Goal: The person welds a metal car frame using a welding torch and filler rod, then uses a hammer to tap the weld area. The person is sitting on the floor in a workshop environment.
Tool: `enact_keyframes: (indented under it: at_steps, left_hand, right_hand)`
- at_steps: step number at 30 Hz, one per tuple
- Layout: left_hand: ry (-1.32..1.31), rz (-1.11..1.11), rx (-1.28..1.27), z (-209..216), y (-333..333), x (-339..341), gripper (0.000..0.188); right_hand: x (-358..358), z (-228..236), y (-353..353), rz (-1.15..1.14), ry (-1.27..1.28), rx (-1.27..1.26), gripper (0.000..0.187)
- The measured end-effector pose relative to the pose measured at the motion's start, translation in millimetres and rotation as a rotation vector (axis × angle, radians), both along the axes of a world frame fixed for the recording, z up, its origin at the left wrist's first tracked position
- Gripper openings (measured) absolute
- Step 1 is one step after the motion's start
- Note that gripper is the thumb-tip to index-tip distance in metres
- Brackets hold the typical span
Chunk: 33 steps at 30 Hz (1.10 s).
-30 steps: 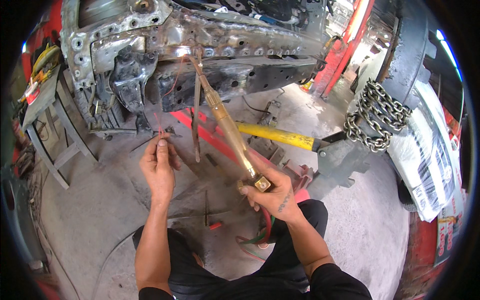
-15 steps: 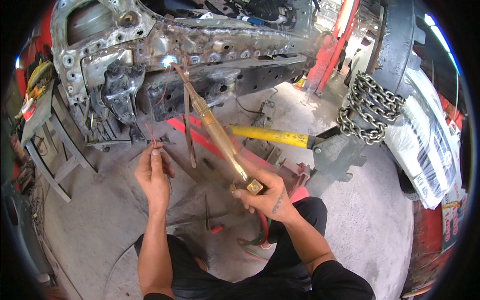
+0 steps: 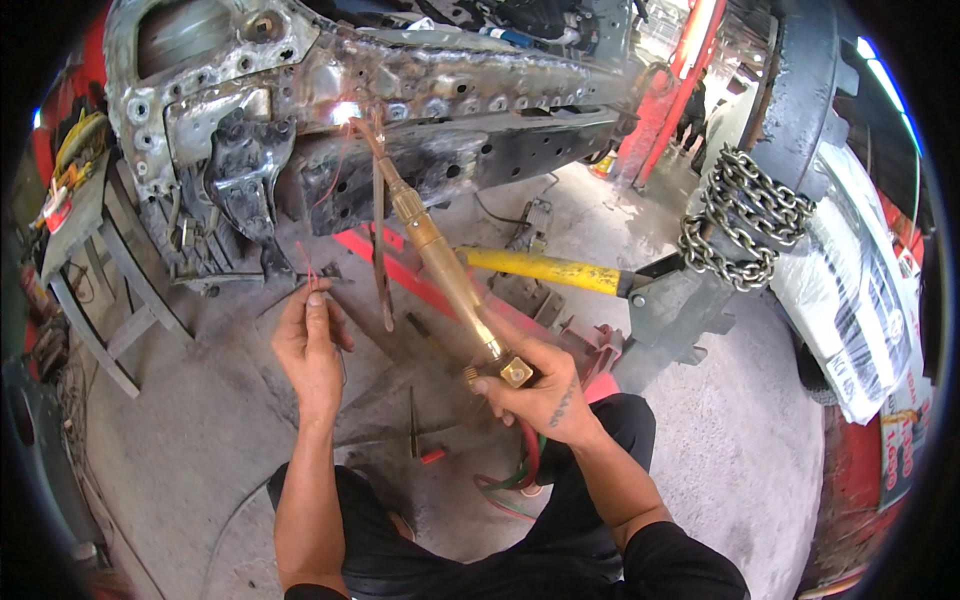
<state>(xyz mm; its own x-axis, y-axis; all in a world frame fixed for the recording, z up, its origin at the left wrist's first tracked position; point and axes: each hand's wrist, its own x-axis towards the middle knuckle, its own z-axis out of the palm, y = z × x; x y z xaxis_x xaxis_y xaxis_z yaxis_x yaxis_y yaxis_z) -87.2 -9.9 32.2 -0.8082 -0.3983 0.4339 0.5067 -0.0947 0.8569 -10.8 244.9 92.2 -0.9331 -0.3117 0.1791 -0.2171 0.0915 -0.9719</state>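
Note:
My right hand (image 3: 545, 395) is closed around the valve end of a brass gas welding torch (image 3: 445, 265). The torch slants up and left, its bent copper tip against the lower seam of a bare, scorched car-body frame (image 3: 440, 85). A bright glow (image 3: 346, 112) burns at the tip. Lower left, my left hand (image 3: 312, 345) pinches a thin copper-coloured filler wire (image 3: 307, 262) between thumb and fingers. A reddish strand of wire also hangs just below the glow; whether it joins the held piece cannot be seen. Red and green hoses (image 3: 522, 475) run below my right hand.
A yellow bar (image 3: 545, 268) and a red beam (image 3: 410, 275) lie beyond the torch. Chain (image 3: 745, 220) wraps a dark post at the right, beside a plastic-wrapped car part (image 3: 840, 290). A metal stand (image 3: 110, 290) is at the left. A red-handled tool (image 3: 432, 457) lies on the floor.
The torch tip and its glow have shifted very slightly right along the seam, and the glow is whiter and pinker. Both hands keep their grips, nearly in place.

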Motion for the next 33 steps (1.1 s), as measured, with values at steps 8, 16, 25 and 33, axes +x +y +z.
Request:
enact_keyframes:
  at_steps: [8,16,25,33]
  left_hand:
    - [-0.007,-0.006,0.006,3,1,1,0.029]
    - [-0.005,-0.008,0.008,2,3,0,0.028]
    - [0.036,-0.015,0.022,-5,-2,-1,0.025]
    - [-0.034,-0.038,0.056,0,-1,4,0.025]
  right_hand:
    - [2,4,-1,0.0,-0.024,0.007,0.073]
    - [3,5,4,-0.006,-0.006,0.004,0.073]
    - [6,-1,-1,-0.056,-0.019,-0.07,0.071]
    - [8,2,-9,-0.096,0.083,-0.009,0.065]
